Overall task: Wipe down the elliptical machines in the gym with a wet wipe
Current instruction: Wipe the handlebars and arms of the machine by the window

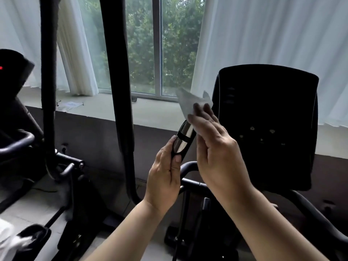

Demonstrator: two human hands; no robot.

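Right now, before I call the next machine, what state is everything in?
Left hand: grips the handlebar grip low down.
Right hand: fingers straight, pressing the wet wipe against the grip's top.
Wet wipe: unfolded, corners sticking up.
Console: screen dark.
Neighbouring console: red light on.
Window: appears shut.
Curtains: parted.

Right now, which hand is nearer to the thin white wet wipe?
Right. The right hand presses the thin white wet wipe onto the top of the black handle with silver plates; the left hand grips that handle lower down, apart from the wipe.
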